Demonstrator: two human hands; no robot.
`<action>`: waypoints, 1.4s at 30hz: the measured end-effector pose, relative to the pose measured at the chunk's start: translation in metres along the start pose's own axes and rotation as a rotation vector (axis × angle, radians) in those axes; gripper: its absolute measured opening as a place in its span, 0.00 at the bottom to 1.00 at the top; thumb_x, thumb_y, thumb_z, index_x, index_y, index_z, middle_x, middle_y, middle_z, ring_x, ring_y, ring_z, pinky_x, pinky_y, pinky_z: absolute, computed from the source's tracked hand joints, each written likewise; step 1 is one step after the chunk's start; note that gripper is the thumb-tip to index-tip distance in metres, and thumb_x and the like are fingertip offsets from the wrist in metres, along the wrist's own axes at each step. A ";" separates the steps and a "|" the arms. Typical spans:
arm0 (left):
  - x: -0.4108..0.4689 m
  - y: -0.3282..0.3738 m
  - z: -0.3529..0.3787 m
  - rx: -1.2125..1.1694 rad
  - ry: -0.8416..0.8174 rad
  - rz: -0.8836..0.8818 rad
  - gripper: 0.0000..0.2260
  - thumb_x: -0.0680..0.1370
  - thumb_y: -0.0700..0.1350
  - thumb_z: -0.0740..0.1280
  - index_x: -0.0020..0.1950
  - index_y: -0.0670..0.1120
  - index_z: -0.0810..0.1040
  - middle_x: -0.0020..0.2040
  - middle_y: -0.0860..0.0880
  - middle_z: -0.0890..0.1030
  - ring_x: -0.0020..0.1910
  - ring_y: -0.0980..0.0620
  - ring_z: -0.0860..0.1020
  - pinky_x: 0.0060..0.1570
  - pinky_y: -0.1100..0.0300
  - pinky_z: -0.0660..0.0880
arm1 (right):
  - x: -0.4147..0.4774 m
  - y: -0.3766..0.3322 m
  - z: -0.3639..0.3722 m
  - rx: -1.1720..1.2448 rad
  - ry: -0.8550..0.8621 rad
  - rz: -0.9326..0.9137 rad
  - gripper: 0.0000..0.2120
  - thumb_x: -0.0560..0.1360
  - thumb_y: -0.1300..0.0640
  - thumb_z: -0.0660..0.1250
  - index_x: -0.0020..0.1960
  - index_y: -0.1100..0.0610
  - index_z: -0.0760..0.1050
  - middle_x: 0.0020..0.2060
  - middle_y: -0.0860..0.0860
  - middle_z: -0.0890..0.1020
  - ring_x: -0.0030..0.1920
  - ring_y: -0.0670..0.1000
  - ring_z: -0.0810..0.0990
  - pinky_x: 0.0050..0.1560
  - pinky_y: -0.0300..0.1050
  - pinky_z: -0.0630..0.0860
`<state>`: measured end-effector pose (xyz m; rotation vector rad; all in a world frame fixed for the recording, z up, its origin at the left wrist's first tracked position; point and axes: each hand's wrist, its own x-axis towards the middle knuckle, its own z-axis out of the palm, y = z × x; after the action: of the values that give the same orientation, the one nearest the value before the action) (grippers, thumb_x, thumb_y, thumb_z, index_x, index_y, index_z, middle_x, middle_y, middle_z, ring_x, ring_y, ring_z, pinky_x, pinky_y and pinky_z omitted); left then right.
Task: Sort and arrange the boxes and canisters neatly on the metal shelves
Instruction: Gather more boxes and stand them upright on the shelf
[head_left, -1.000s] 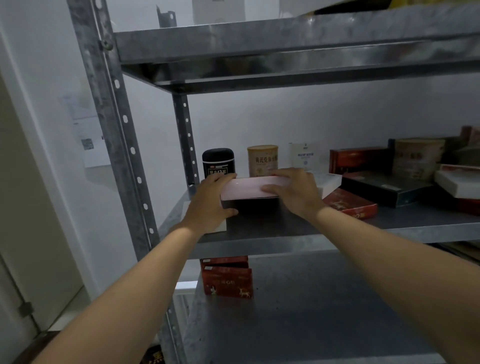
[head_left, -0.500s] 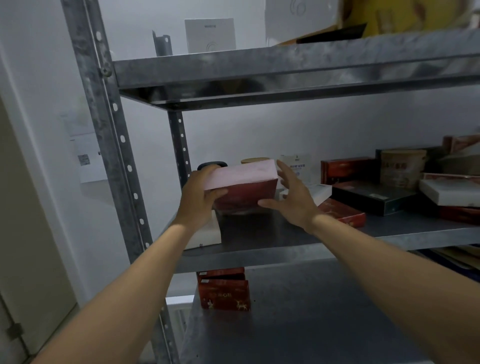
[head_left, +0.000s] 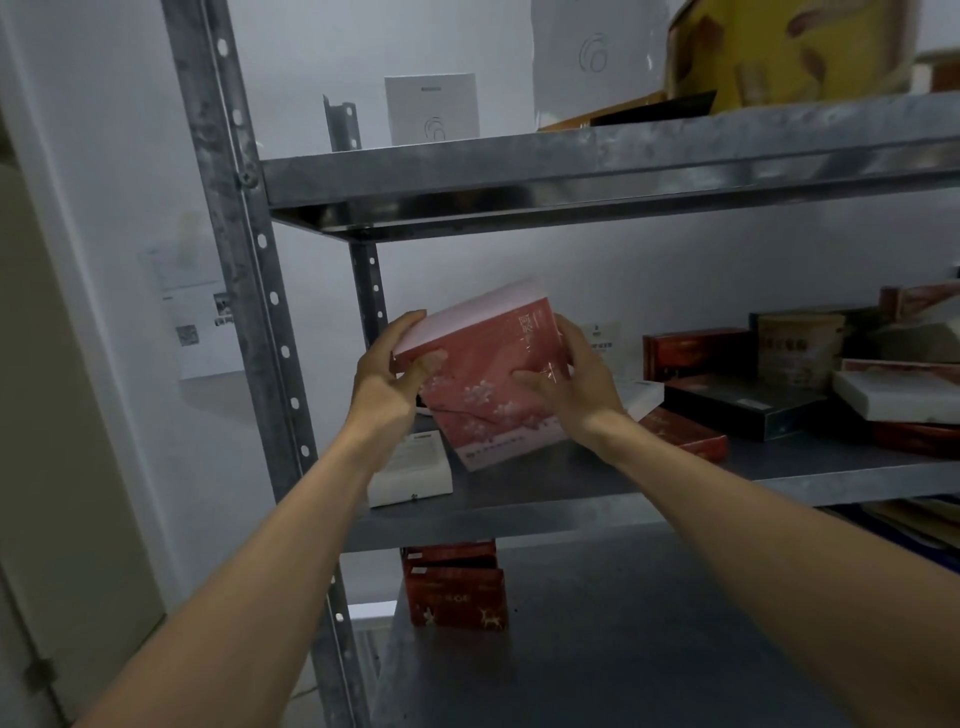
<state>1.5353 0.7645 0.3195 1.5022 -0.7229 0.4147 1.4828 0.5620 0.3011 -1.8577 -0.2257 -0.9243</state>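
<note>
The left hand (head_left: 387, 371) and right hand (head_left: 574, 387) each clasp a side edge of the red box (head_left: 485, 384), held tilted over the middle shelf (head_left: 597, 499); it looks like stiff card under glossy film (slippery, I judge, and light), so opposite edges give the surest hold; beyond lie a white box (head_left: 413, 470) and a flat black box (head_left: 743, 408) on dull galvanised steel.

red floral box (head_left: 488, 384), tilted (lifted), over shelf (head_left: 597, 512)
</note>
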 end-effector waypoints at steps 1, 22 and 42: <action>0.000 0.002 0.001 -0.035 0.002 -0.014 0.19 0.78 0.44 0.69 0.68 0.52 0.74 0.63 0.48 0.76 0.57 0.51 0.79 0.46 0.64 0.79 | -0.001 -0.001 -0.001 -0.004 0.008 0.002 0.32 0.73 0.50 0.74 0.73 0.49 0.66 0.61 0.46 0.77 0.57 0.45 0.77 0.54 0.36 0.77; -0.005 0.082 -0.014 0.272 -0.327 0.092 0.27 0.72 0.48 0.74 0.69 0.57 0.73 0.53 0.47 0.79 0.53 0.47 0.80 0.46 0.49 0.83 | -0.029 -0.061 -0.040 0.023 -0.194 -0.013 0.40 0.70 0.50 0.76 0.78 0.47 0.61 0.59 0.48 0.78 0.58 0.47 0.79 0.46 0.36 0.81; -0.075 0.058 0.010 0.058 -0.485 0.004 0.30 0.76 0.41 0.69 0.74 0.59 0.63 0.56 0.51 0.79 0.49 0.58 0.82 0.41 0.63 0.79 | -0.097 -0.067 -0.061 -0.233 -0.382 0.110 0.41 0.69 0.52 0.78 0.75 0.38 0.60 0.57 0.44 0.76 0.51 0.49 0.82 0.47 0.45 0.84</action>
<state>1.4407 0.7714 0.3125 1.6756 -1.0990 0.0686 1.3501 0.5660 0.2943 -2.2329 -0.2531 -0.5312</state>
